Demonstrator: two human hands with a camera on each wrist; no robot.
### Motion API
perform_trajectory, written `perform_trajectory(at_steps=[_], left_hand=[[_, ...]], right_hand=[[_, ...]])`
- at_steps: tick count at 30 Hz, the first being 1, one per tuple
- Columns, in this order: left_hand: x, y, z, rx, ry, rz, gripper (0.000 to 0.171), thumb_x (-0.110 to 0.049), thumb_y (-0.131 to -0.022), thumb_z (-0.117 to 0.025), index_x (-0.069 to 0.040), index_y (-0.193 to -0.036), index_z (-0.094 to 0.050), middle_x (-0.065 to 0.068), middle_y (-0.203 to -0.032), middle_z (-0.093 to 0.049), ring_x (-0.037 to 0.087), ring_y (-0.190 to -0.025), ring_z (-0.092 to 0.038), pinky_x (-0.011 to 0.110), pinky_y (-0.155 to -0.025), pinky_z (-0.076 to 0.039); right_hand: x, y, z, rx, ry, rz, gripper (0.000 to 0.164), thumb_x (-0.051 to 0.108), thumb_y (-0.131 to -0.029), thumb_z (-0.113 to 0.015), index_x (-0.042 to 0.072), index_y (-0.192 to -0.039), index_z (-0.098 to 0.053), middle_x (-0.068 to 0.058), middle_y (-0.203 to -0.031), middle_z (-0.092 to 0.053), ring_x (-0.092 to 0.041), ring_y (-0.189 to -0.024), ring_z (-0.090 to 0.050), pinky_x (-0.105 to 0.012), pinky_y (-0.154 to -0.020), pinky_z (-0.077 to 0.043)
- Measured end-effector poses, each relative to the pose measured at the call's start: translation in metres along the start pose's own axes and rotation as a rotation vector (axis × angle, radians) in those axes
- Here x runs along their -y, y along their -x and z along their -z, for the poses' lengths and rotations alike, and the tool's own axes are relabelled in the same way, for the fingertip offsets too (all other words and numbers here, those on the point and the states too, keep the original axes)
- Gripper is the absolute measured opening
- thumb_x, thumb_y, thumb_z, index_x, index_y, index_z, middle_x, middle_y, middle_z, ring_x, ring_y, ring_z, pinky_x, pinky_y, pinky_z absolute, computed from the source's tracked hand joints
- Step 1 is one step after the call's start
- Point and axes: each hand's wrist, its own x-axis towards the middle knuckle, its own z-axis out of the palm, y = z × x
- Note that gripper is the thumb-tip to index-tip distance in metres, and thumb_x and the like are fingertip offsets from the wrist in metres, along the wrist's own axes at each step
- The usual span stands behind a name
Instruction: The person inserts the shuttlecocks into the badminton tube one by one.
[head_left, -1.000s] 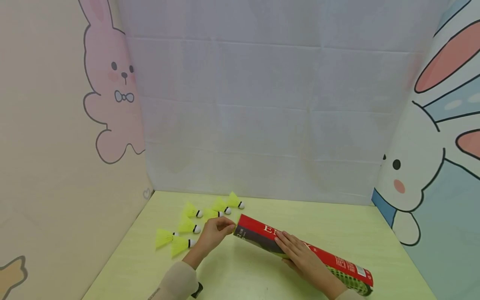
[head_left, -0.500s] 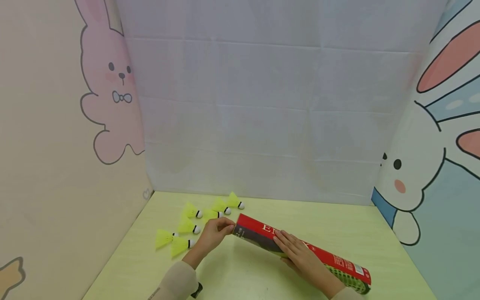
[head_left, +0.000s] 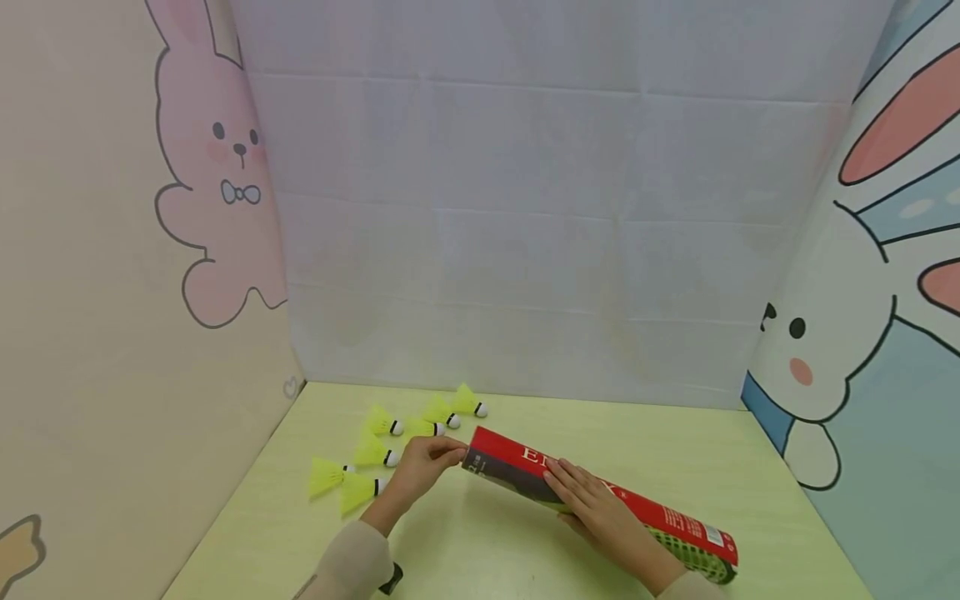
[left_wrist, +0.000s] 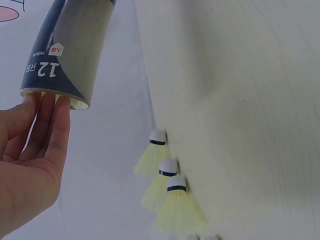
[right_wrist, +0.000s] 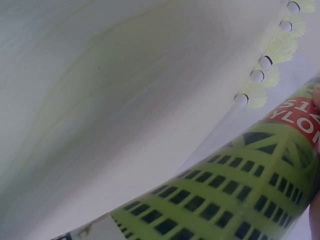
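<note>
In the head view my right hand grips a long red, black and green shuttlecock tube around its middle. The tube tilts, its left end raised above the table. At that open end my left hand has its fingertips inside the mouth. There the left wrist view shows the pale yellow skirt of a shuttlecock just within the rim, pinched by the fingers; the fingertips and most of it are hidden. Green netting print covers the tube's lower part in the right wrist view.
Several yellow shuttlecocks with white tips lie left and back on the pale table, such as a front shuttlecock beside the left forearm and a rear shuttlecock. A white cloth wall stands behind; rabbit-printed walls flank both sides.
The tube and both hands have shifted slightly to the left. Both hands keep the same places on the tube. The loose shuttlecocks lie as before.
</note>
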Motion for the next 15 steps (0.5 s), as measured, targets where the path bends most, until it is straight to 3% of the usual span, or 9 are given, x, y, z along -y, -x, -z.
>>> perform_trajectory(at_steps=[6, 15], left_hand=[[0.002, 0.004, 0.007, -0.006, 0.059, 0.008, 0.017, -0.009, -0.092, -0.063, 0.001, -0.102, -0.072, 0.015, -0.099, -0.071, 0.029, -0.094, -0.067, 0.033, -0.081, -0.056], [0.011, 0.008, 0.028, -0.086, 0.031, 0.041, 0.016, -0.006, -0.092, -0.063, 0.001, -0.104, -0.070, 0.018, -0.101, -0.070, 0.027, -0.093, -0.068, 0.030, -0.081, -0.055]], right_hand=[[-0.001, 0.001, -0.002, -0.011, 0.000, 0.006, 0.061, 0.044, -0.104, -0.022, 0.003, -0.145, -0.040, -0.014, -0.149, -0.040, -0.025, -0.139, -0.034, -0.024, -0.116, -0.011], [0.001, 0.000, -0.003, -0.023, -0.002, 0.008, 0.061, 0.044, -0.104, -0.023, 0.002, -0.144, -0.041, -0.015, -0.148, -0.042, -0.027, -0.137, -0.037, -0.024, -0.116, -0.011]])
